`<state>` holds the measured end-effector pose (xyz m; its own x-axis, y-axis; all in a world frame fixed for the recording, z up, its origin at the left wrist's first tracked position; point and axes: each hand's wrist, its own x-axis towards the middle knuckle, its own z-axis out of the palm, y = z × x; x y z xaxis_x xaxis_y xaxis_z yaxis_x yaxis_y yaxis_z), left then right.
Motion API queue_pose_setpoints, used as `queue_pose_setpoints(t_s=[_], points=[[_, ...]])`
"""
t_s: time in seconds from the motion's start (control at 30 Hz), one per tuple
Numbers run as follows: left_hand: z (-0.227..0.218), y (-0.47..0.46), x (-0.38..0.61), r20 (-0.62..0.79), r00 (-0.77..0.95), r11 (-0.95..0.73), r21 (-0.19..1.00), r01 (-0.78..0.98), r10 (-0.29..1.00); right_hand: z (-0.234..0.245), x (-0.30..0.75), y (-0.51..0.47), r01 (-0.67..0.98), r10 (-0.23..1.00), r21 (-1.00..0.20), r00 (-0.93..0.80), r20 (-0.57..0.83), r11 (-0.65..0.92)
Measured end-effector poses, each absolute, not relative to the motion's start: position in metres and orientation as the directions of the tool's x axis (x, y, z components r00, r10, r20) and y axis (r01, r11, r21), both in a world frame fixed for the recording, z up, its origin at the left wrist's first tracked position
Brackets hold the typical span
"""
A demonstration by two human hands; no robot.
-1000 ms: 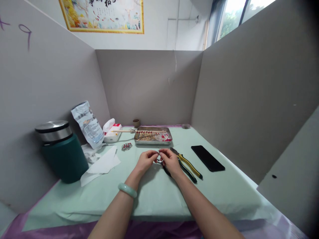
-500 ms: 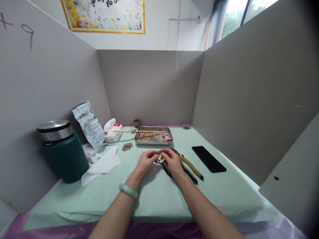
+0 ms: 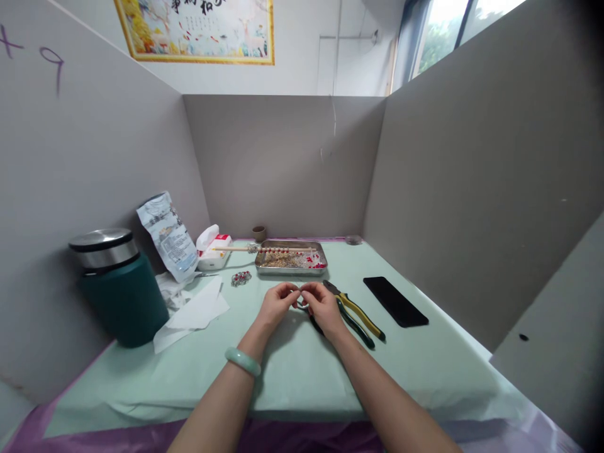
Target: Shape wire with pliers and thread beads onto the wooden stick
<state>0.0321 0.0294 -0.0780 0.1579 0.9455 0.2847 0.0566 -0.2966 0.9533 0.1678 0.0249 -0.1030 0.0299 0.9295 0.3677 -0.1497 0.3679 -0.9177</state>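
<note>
My left hand and my right hand meet above the table, thumbs and fingers pinched tip to tip. Whatever lies between the fingertips is too small to make out. A pale green bangle circles my left wrist. Pliers with yellow and dark green handles lie just right of my right hand. Partly hidden under that hand is another dark-handled tool. Beyond the hands stands a metal tray with red, clear and gold-coloured beads. Across it rests a wooden stick with red beads along it.
A small heap of red and silver beadwork lies left of the tray. Further left are white paper, a tissue pack, a foil pouch and a teal flask. At right lies a black phone. Grey partitions enclose the table.
Both hands stay nearly in place. My right hand has shifted slightly left, with its fingertips closer to the left ones, and more of the pliers' head shows.
</note>
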Motion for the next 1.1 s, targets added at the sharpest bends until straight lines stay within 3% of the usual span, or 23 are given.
queue_pose_setpoints(t_s=[0.4,0.83,1.1], points=[[-0.0756,0.0271,0.0353,0.264,0.199,-0.287,0.953,0.096,0.944,-0.0998,0.1664,0.0226,-0.199,0.952,-0.931,0.072,0.296,0.305],[-0.0730,0.0251,0.0369,0.265,0.221,-0.293,0.951,0.102,0.939,-0.1049,0.1677,0.0254,-0.148,0.940,-0.929,0.066,0.334,0.340],[-0.0734,0.0287,0.0271,0.277,0.059,-0.282,0.951,0.123,0.959,-0.0972,0.1721,0.0246,-0.268,0.954,-0.916,0.087,0.287,0.300]])
